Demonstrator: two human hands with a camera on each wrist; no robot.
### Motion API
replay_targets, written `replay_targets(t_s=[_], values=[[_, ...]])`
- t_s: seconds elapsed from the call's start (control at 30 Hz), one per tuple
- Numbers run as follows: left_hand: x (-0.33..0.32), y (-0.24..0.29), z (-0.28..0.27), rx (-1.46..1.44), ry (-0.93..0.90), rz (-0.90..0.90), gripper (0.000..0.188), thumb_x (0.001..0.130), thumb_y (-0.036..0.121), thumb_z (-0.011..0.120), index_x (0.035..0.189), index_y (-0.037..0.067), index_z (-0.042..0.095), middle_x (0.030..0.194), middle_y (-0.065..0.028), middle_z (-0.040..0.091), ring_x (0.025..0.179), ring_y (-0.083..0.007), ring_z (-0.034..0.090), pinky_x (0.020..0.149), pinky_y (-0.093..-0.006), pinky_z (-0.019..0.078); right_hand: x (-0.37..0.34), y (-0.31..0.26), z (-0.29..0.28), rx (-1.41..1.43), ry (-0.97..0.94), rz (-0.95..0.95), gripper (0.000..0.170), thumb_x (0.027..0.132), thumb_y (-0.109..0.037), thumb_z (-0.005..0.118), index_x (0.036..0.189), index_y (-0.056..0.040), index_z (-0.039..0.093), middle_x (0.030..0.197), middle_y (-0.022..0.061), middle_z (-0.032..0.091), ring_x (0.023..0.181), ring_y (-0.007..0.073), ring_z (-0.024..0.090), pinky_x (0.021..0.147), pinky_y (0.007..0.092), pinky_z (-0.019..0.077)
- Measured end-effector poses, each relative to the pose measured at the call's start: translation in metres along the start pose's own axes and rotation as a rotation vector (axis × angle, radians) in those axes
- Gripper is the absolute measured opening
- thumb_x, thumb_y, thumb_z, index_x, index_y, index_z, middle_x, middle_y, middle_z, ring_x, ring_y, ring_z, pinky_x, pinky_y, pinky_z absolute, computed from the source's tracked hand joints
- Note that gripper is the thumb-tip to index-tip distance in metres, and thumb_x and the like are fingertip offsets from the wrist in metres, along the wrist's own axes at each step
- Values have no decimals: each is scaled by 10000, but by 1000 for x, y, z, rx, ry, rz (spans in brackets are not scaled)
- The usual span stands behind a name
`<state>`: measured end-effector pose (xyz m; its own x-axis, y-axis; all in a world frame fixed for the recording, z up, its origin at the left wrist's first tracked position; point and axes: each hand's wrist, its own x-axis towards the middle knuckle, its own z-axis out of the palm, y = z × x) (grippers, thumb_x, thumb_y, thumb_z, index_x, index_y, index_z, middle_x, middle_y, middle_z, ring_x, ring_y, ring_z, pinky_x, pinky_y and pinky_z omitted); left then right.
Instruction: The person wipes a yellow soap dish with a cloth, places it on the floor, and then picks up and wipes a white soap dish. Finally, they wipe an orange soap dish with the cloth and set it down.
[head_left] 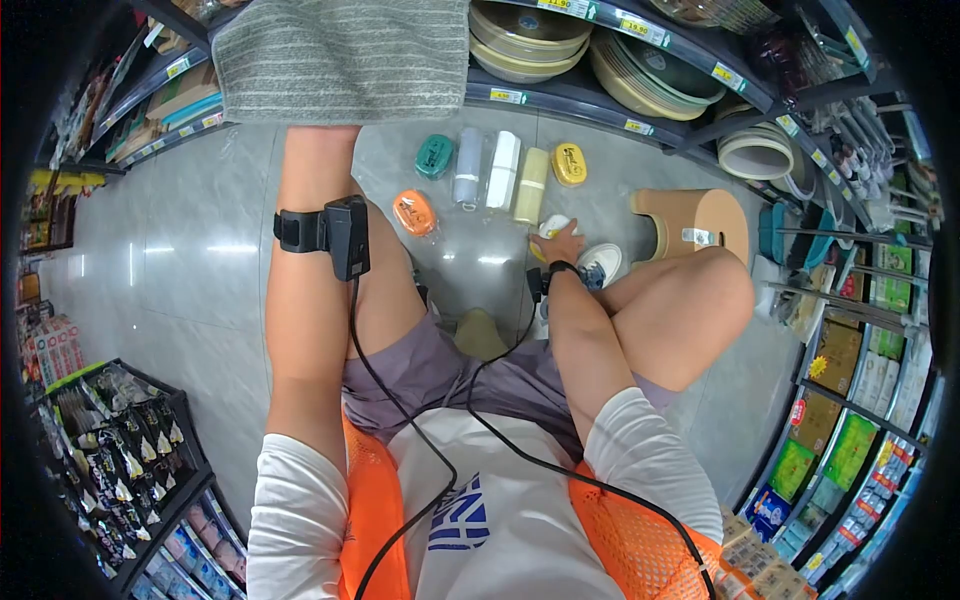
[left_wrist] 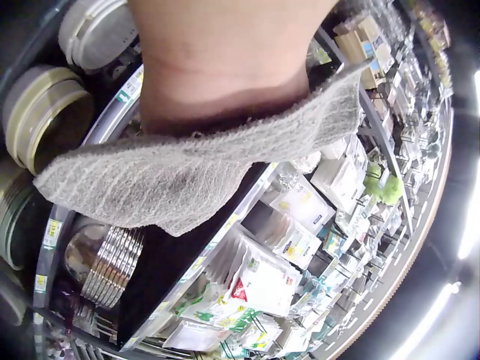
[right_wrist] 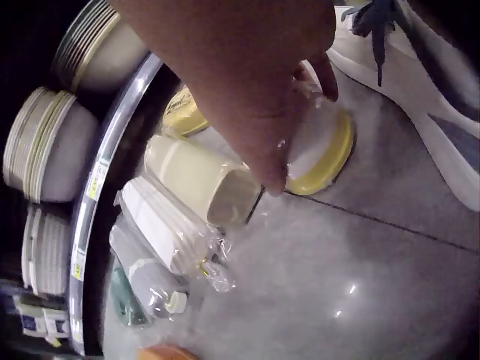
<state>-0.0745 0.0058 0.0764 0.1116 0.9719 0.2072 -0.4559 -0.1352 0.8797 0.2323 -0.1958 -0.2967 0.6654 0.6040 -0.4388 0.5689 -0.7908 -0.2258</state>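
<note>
A grey ribbed cloth (head_left: 340, 62) covers my left hand at the end of the raised forearm; how the fingers lie is hidden, also under the cloth (left_wrist: 202, 176) in the left wrist view. My right hand (head_left: 562, 243) reaches down to the floor and grips a white and yellow wrapped item (right_wrist: 324, 154), thumb on one side and fingers on the other. Beyond it lie a pale yellow roll (head_left: 531, 186), a white one (head_left: 502, 172) and a grey one (head_left: 467, 168), between a green pack (head_left: 434, 157), an orange pack (head_left: 414, 212) and a yellow pack (head_left: 569, 164).
A tan stool (head_left: 690, 215) stands to the right, beyond the white shoe (head_left: 600, 264). Shelves with stacked bowls (head_left: 530, 40) run along the far side. More racks (head_left: 860, 400) line the right, and a display rack (head_left: 120, 450) stands at lower left. Cables cross my lap.
</note>
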Motion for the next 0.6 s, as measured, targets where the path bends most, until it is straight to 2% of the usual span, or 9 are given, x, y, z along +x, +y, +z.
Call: replay_targets(t_s=[0.1, 0.2, 0.27, 0.33, 0.4, 0.5, 0.6], values=[[1, -1, 0, -10, -11, -4, 497, 959, 269, 673, 1399, 66, 563, 1341, -94, 634, 1228, -252, 601, 1090, -394, 463, -2, -3, -15, 98, -5, 79, 1219, 673, -488, 904, 1610, -121, 215, 1484, 338, 384, 1355, 484, 440, 1100, 517, 450], [3, -2, 1, -19, -18, -7, 497, 955, 263, 680, 1396, 64, 566, 1336, -95, 638, 1224, -253, 604, 1089, -393, 464, 0, -23, -37, 369, 155, 199, 1118, 716, -450, 866, 1593, -94, 271, 1447, 348, 431, 1354, 486, 439, 1101, 535, 431], [4, -3, 3, -23, -27, -8, 497, 952, 259, 685, 1393, 62, 569, 1333, -96, 640, 1222, -253, 605, 1088, -393, 465, 8, -44, -57, 590, 351, 123, 1078, 726, -434, 851, 1577, -61, 304, 1415, 333, 472, 1346, 480, 440, 1120, 547, 396], [4, -5, 5, -27, -35, -14, 497, 949, 255, 691, 1391, 61, 571, 1329, -96, 643, 1219, -253, 607, 1087, -393, 465, 34, -64, -74, 781, 527, -113, 1048, 762, -412, 829, 1573, -22, 292, 1481, 312, 435, 1388, 453, 417, 1158, 513, 356], [7, -6, 8, -32, -51, -18, 498, 946, 251, 696, 1389, 59, 574, 1326, -97, 646, 1217, -254, 609, 1086, -392, 466, 36, -98, -109, 1062, 566, -391, 977, 841, -352, 766, 1587, 10, 249, 1556, 263, 383, 1437, 394, 384, 1204, 464, 286], [12, -8, 13, -38, -71, -28, 498, 941, 244, 704, 1385, 57, 578, 1321, -98, 650, 1213, -254, 612, 1084, -392, 466, -24, -151, -187, 1578, 298, -638, 867, 917, -303, 650, 1607, -3, 221, 1596, 200, 342, 1459, 329, 355, 1218, 424, 246], [17, -10, 19, -45, -95, -40, 498, 937, 238, 711, 1381, 55, 582, 1316, -99, 654, 1209, -254, 615, 1083, -392, 467, -54, -179, -217, 1686, 167, -949, 828, 939, -334, 554, 1640, -90, 188, 1568, 110, 384, 1411, 286, 432, 1155, 439, 362]])
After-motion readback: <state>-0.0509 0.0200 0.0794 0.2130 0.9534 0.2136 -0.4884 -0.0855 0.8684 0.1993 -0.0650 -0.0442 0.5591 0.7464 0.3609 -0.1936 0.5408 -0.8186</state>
